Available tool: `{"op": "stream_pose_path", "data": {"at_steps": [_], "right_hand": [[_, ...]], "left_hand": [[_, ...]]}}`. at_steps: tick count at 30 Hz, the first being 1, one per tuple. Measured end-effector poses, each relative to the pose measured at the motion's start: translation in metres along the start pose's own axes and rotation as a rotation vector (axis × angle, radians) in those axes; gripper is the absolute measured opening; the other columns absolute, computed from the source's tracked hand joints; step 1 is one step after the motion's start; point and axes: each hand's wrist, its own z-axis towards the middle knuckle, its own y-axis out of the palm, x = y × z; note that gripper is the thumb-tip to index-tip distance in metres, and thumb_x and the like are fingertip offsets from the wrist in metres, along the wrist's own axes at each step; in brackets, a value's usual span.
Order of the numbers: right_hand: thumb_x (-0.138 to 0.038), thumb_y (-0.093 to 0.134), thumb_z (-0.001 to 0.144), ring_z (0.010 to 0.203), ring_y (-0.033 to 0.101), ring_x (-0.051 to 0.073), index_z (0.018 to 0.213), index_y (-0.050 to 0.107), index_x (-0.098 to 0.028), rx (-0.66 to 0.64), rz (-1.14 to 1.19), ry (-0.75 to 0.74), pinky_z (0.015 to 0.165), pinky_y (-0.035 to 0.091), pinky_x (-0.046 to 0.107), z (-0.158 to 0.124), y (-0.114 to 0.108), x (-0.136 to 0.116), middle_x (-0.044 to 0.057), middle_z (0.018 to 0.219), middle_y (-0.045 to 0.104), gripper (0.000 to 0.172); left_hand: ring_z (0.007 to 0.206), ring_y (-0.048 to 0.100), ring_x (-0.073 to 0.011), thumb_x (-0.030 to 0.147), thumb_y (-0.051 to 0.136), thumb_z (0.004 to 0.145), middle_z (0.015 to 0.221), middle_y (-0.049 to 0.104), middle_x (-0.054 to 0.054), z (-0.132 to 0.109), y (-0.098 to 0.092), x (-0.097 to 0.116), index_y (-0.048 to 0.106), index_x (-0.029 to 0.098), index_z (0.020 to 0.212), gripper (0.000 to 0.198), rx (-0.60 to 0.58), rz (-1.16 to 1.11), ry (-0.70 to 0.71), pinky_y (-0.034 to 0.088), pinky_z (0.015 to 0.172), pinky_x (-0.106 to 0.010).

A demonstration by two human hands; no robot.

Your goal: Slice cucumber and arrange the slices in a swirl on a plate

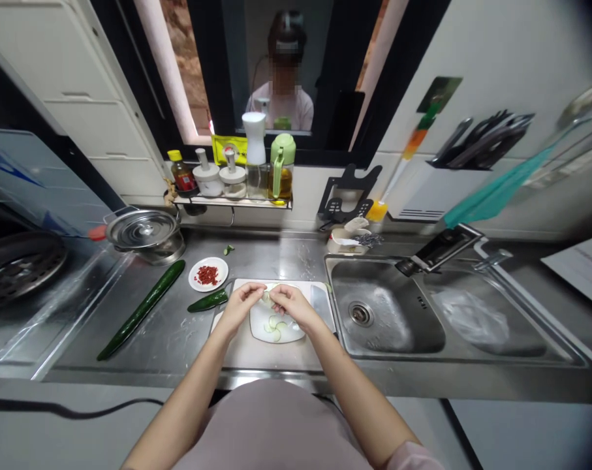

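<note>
Fingers of the left hand [243,303] and right hand [292,304] are pinching a thin, pale cucumber slice [267,297] over a white plate [257,324]. More slices [275,328] are lying there. Left of the cutting board [239,352], a whole cucumber [143,312] is resting on the steel desk [188,346].
</note>
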Motion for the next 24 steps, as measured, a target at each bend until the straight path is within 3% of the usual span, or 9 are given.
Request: {"op": "stream_pose_path", "data": {"at_steps": [4,8,17,24], "right_hand": [[-0.043,0.065,0.072,0.052,0.049,0.008,0.072,0.056,-0.018,0.021,-0.042,-0.071,0.047,0.034,0.018,-0.001,-0.002,-0.021,-0.004,0.059,0.056,0.027],[-0.045,0.066,0.072,0.052,0.049,0.008,0.071,0.056,-0.019,0.014,-0.041,-0.111,0.048,0.035,0.019,-0.001,-0.003,-0.036,-0.004,0.058,0.056,0.029],[-0.048,0.067,0.071,0.047,0.048,0.007,0.073,0.057,-0.018,-0.017,0.056,-0.076,0.044,0.035,0.018,0.000,0.002,-0.050,-0.003,0.056,0.057,0.032],[-0.049,0.067,0.072,0.044,0.049,0.006,0.076,0.057,-0.018,-0.006,0.075,-0.066,0.041,0.034,0.017,-0.001,0.003,-0.053,-0.004,0.055,0.058,0.033]], "left_hand": [[0.075,0.056,-0.0144,0.039,0.071,0.071,0.079,0.067,-0.003,0.011,0.001,0.013,0.070,0.016,0.082,0.025,-0.034,0.110,0.097,0.042,0.074,-0.026],[0.074,0.059,-0.0147,0.037,0.075,0.068,0.078,0.068,-0.004,0.016,0.002,0.022,0.069,0.016,0.083,0.027,-0.048,0.038,0.066,0.044,0.073,-0.027],[0.068,0.057,-0.0137,0.038,0.076,0.066,0.073,0.067,-0.004,0.013,0.002,0.048,0.072,0.014,0.081,0.029,-0.034,-0.093,0.026,0.044,0.067,-0.026],[0.068,0.055,-0.0131,0.041,0.074,0.069,0.074,0.067,-0.004,0.011,0.002,0.050,0.072,0.014,0.083,0.031,-0.039,-0.080,0.040,0.043,0.066,-0.025]]}}
